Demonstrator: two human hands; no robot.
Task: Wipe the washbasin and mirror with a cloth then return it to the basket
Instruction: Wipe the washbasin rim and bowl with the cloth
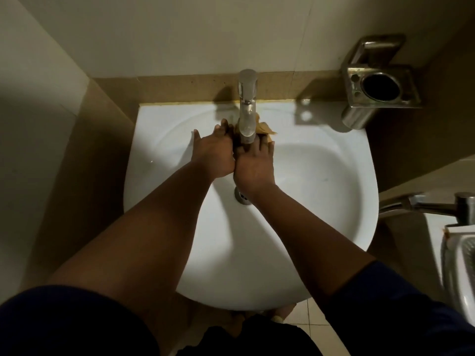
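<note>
Both hands [232,156], crumpled yellow-brown cloth [264,128], washbasin [321,176]

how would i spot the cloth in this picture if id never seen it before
Start at the white washbasin and follow its chrome tap down to the spout. The cloth is the crumpled tan-yellow scrap bunched around the tap, under both hands; it is the only soft, coloured thing on the white basin.

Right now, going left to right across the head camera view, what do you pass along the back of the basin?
Left hand → tap → cloth → metal holder on the wall.
</note>
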